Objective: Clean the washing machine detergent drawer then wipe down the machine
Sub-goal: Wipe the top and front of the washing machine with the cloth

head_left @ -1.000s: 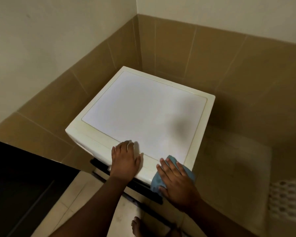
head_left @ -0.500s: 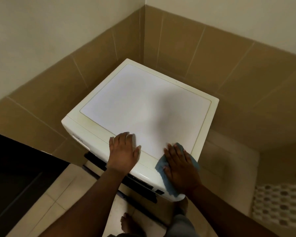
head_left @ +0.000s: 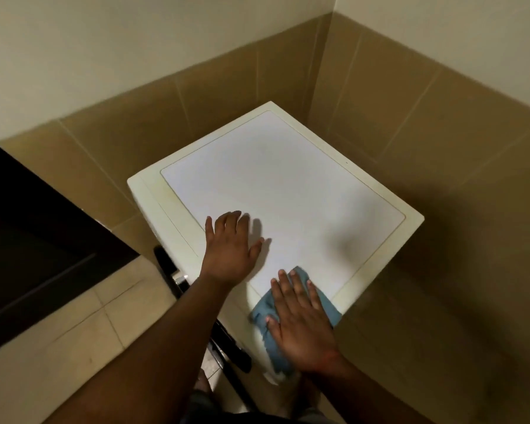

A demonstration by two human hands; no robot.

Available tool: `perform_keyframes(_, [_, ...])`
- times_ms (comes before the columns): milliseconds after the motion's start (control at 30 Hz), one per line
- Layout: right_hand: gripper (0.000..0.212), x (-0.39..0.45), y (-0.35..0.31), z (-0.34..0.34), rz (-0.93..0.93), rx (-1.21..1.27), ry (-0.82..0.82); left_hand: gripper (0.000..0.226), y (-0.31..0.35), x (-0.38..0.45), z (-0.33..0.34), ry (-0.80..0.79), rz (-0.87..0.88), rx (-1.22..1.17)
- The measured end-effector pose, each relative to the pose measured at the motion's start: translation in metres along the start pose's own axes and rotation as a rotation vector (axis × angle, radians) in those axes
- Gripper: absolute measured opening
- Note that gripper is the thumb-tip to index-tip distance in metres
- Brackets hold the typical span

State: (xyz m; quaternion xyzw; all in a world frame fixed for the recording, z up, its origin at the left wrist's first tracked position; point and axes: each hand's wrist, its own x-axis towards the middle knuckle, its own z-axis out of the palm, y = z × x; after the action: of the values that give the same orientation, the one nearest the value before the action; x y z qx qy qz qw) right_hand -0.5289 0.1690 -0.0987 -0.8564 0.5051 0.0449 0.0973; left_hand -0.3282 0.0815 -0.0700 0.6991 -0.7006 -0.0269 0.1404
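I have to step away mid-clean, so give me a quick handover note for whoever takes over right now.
Left hand: flat and open on the washing machine top, near its front edge.
Right hand: fingers straight, pressing the blue cloth on the front right corner, part of it hanging over the edge.
Done: top wiping is under way.
Left: the rest of the top, sides and front. The detergent drawer's state cannot be seen.

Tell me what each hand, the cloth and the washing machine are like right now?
Left hand: open, fingers spread, resting flat on the machine's top.
Right hand: open, flat, pressing on the cloth.
Cloth: blue, crumpled, draped over the top's near edge under the right hand.
Washing machine: standing in the tiled corner, nothing else on its top.
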Motion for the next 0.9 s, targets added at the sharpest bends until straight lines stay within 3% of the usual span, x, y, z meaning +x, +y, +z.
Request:
perform_keyframes(167, [0.064, -0.006, 0.047, -0.003, -0.333, -0.053, 0.005, 0.058, 0.039, 0.009, -0.003, 0.015, -0.097, 0.027])
perform_keyframes(333, [0.067, 0.004, 0.067, -0.007, -0.191, -0.030, 0.001, 0.056, 0.059, -0.006, -0.001, 0.032, -0.149, 0.073])
perform_keyframes(467, [0.063, 0.000, 0.090, -0.009, -0.445, -0.065, -0.005, 0.059, 0.060, -0.023, -0.001, 0.005, -0.232, 0.110])
perform_keyframes(600, [0.065, 0.032, 0.100, -0.019, -0.243, -0.071, 0.043, 0.058, 0.067, -0.033, 0.000, -0.034, -0.283, 0.129])
perform_keyframes(800, [0.063, 0.003, 0.094, -0.010, -0.505, -0.056, 0.005, 0.057, 0.071, -0.034, -0.001, -0.032, -0.323, 0.130])
perform_keyframes(900, [0.064, 0.033, 0.104, -0.017, -0.327, -0.076, 0.056, 0.059, 0.068, -0.031, -0.004, -0.039, -0.338, 0.126])
